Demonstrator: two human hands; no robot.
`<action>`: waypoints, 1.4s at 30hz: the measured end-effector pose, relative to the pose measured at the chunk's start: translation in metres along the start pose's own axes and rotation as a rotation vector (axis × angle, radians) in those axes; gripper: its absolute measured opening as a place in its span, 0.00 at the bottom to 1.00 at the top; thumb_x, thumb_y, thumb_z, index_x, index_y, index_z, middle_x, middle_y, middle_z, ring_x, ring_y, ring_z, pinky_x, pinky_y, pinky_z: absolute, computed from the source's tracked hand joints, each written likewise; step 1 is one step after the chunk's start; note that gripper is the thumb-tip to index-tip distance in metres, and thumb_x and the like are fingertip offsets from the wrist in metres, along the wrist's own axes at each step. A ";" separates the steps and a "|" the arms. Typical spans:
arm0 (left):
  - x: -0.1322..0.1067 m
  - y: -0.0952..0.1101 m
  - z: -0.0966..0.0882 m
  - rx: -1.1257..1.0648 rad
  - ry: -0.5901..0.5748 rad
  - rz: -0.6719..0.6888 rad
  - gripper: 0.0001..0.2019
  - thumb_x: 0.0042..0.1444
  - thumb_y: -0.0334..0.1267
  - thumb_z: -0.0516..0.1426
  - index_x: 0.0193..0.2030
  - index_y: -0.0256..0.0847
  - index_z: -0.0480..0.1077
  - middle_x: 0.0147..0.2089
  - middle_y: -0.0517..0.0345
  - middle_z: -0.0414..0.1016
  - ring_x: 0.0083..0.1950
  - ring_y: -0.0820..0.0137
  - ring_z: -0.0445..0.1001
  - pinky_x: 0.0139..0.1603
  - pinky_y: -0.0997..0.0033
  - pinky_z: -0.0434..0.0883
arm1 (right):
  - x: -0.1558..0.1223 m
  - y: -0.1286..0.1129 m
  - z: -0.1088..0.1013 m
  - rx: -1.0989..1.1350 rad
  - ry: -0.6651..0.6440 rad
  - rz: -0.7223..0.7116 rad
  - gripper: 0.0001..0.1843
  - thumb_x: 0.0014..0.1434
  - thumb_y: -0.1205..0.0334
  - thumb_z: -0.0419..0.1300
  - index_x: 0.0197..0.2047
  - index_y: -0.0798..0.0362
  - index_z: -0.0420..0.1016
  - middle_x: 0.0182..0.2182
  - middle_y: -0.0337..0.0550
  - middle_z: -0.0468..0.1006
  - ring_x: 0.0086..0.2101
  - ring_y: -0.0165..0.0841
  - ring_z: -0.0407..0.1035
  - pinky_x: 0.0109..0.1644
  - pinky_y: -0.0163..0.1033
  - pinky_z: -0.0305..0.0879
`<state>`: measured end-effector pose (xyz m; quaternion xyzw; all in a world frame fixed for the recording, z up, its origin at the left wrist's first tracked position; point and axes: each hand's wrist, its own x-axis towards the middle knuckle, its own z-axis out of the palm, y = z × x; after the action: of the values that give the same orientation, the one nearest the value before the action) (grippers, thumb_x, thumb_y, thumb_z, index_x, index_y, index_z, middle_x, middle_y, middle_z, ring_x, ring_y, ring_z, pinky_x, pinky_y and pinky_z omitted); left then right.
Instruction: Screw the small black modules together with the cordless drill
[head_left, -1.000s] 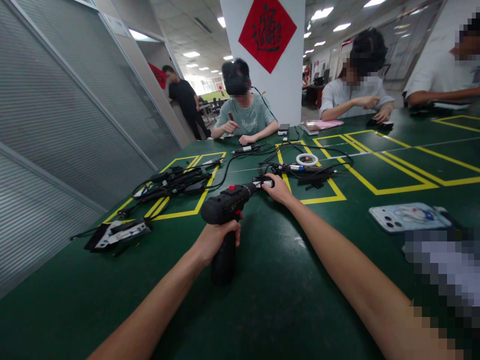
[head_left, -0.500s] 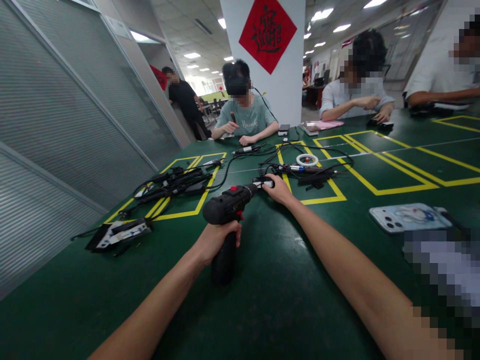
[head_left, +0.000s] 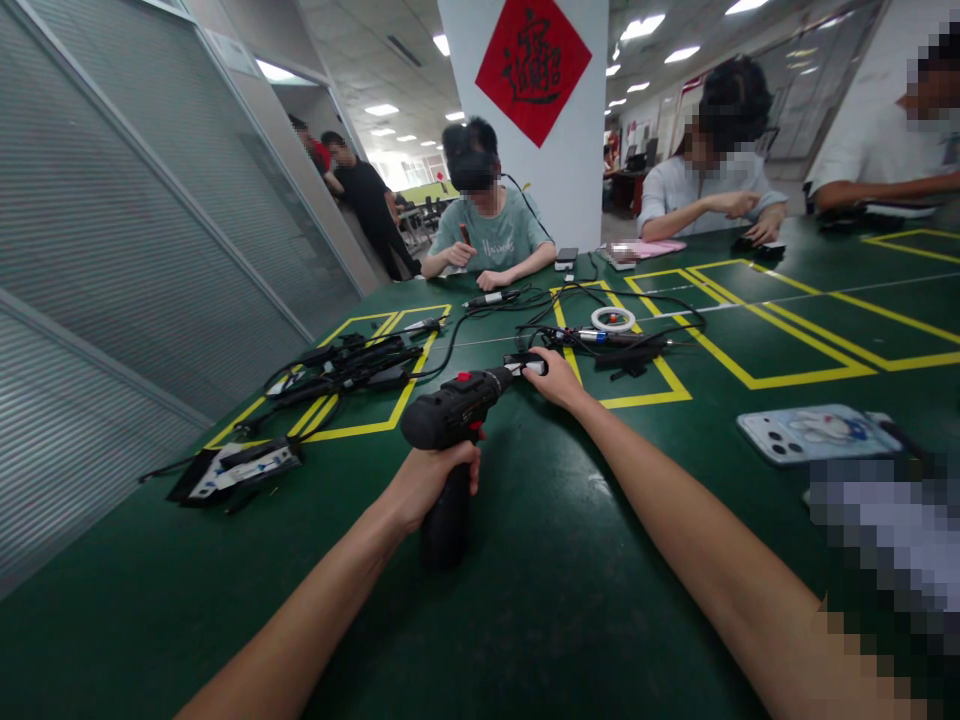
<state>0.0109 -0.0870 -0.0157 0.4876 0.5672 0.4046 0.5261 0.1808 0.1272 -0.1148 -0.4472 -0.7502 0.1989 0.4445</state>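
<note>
My left hand is wrapped round the grip of a black cordless drill with a red switch on top, held upright on the green table. The drill's nose points away from me to the right. There my right hand pinches a small black and white part at the drill's tip. Whether the tip touches that part is hard to tell.
A tangle of black cables and tools lies left in a yellow-taped box. A white ring and dark tools lie beyond my right hand. A phone rests at right. Three people sit across the table; others stand far left.
The drill and both hands have barely shifted. Another person has come into sight in the far left doorway.
</note>
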 end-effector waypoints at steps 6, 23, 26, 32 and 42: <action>-0.001 0.001 0.001 -0.030 0.007 -0.019 0.15 0.49 0.36 0.56 0.44 0.34 0.66 0.24 0.61 0.67 0.23 0.71 0.68 0.27 0.70 0.66 | 0.000 0.000 0.001 -0.020 -0.002 0.008 0.25 0.55 0.55 0.58 0.55 0.53 0.68 0.48 0.48 0.71 0.47 0.38 0.67 0.55 0.42 0.61; 0.011 -0.004 -0.012 -0.109 0.001 -0.028 0.12 0.49 0.35 0.56 0.41 0.36 0.66 0.23 0.61 0.67 0.23 0.72 0.67 0.27 0.71 0.66 | 0.011 -0.006 0.010 -0.009 -0.040 0.025 0.26 0.55 0.55 0.58 0.57 0.53 0.67 0.49 0.49 0.70 0.48 0.38 0.67 0.56 0.42 0.60; 0.011 -0.004 -0.012 -0.132 -0.008 -0.029 0.11 0.48 0.34 0.56 0.40 0.36 0.66 0.23 0.62 0.66 0.23 0.72 0.67 0.26 0.72 0.65 | 0.010 -0.006 0.006 0.011 -0.066 0.009 0.26 0.55 0.54 0.59 0.56 0.53 0.68 0.48 0.48 0.71 0.47 0.37 0.67 0.55 0.42 0.61; 0.011 -0.003 -0.012 -0.121 0.005 -0.018 0.09 0.48 0.34 0.56 0.37 0.36 0.66 0.23 0.61 0.66 0.22 0.73 0.67 0.26 0.73 0.65 | 0.010 -0.007 0.002 0.020 -0.055 0.001 0.25 0.54 0.54 0.60 0.55 0.52 0.69 0.47 0.48 0.72 0.46 0.37 0.68 0.54 0.41 0.61; 0.011 -0.003 -0.013 -0.085 0.000 -0.013 0.11 0.48 0.34 0.55 0.39 0.36 0.66 0.23 0.61 0.67 0.23 0.72 0.68 0.26 0.73 0.66 | 0.011 -0.006 0.006 0.006 -0.060 0.019 0.25 0.54 0.54 0.59 0.54 0.52 0.68 0.45 0.47 0.69 0.46 0.37 0.67 0.54 0.41 0.60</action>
<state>-0.0019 -0.0761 -0.0196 0.4611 0.5525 0.4252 0.5490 0.1707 0.1336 -0.1081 -0.4468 -0.7586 0.2186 0.4210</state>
